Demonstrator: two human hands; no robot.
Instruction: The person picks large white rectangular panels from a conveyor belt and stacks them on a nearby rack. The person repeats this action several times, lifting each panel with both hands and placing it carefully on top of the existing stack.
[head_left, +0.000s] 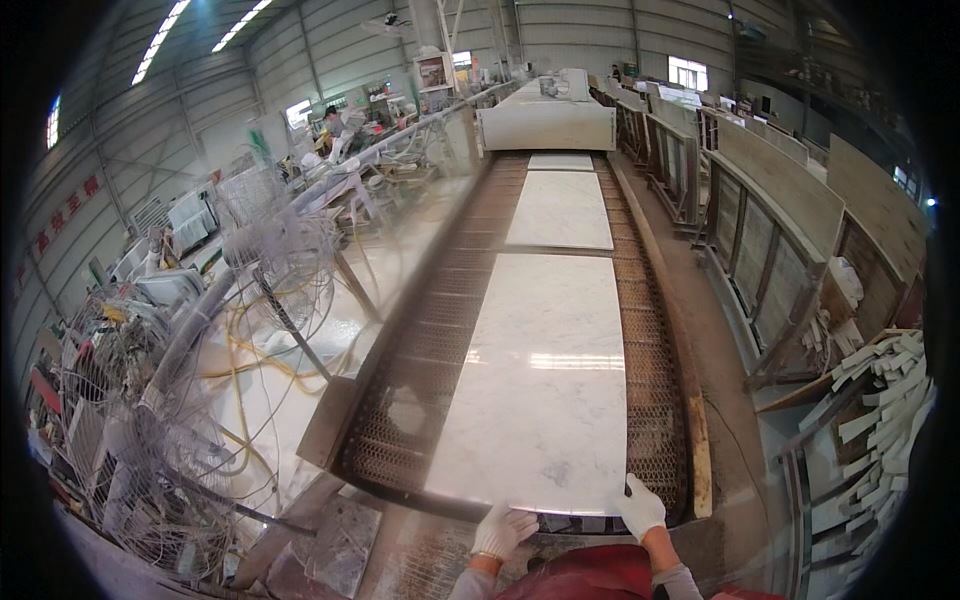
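Note:
A long white marble slab [545, 370] with grey veins lies on a brown mesh conveyor belt [655, 400] that runs away from me. My left hand [500, 531], in a white glove, grips the slab's near edge at the middle. At the slab's near right corner my right hand [640, 506], also gloved in white, holds the same edge. Two more white slabs [560, 208] lie farther along the belt.
Wire fan guards [150, 420] and yellow cables [245, 350] crowd the left side. Wooden frames with slabs [760, 250] stand along the right, and stacked pale strips [880, 420] lie at the far right. A person [335, 125] works in the left background.

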